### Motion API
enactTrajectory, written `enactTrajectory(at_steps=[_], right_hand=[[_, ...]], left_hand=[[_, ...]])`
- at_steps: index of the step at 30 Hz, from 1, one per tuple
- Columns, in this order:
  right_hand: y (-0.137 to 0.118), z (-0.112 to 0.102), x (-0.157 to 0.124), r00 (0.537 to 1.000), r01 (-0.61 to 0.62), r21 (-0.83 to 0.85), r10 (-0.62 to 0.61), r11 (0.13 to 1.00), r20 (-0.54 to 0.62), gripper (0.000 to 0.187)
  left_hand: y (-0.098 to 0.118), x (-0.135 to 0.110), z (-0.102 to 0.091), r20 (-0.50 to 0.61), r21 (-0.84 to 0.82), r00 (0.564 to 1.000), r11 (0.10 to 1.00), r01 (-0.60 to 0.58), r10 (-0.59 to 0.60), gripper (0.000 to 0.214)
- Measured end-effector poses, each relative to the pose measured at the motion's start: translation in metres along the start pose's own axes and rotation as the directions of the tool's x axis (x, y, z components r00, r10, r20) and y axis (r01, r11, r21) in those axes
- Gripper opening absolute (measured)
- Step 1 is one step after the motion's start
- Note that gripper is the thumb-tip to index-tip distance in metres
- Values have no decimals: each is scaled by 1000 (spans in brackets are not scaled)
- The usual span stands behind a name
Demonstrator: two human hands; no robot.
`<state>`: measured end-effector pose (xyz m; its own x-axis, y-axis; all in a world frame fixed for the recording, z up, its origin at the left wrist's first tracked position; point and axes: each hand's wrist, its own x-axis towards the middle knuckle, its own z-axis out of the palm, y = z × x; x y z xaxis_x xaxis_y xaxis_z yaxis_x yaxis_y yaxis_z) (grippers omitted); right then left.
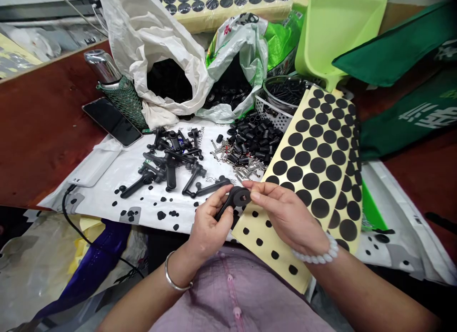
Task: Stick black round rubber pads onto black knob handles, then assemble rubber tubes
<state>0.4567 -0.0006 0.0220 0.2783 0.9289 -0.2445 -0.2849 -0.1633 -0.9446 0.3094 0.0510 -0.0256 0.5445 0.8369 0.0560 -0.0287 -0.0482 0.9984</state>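
Observation:
My left hand (210, 222) is closed around a black plastic handle part (233, 200) with a round end, held just above my lap. My right hand (285, 213) pinches the round end of the same part with thumb and fingers, pressing on it. Right behind my right hand lies a yellow backing sheet (314, 156) covered with black round pads; its lower part has empty spots with small black dots. A pile of similar black handle parts (171, 165) lies on the white sheet ahead of my left hand.
Small black cylinders and metal clips (250, 144) lie beside a white basket (271, 114). White bags (160, 61) with black parts, a steel flask (110, 80), a phone (111, 121), a power bank (93, 168), a green scoop (335, 32) and green bags (400, 51) surround them.

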Motion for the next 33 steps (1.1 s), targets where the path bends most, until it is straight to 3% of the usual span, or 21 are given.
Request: enactTrajectory(at_steps=[23,33], right_hand=[[2,2,-3,999,-16,-23,15,1000,-35,17],[7,3,-2,998,36,-64,-39,997,-51,17]], left_hand=[[6,-3,1,12,-53,1000,999,-8,9,35],[3,0,2,-27,-74,1000,997,4,-6,32]])
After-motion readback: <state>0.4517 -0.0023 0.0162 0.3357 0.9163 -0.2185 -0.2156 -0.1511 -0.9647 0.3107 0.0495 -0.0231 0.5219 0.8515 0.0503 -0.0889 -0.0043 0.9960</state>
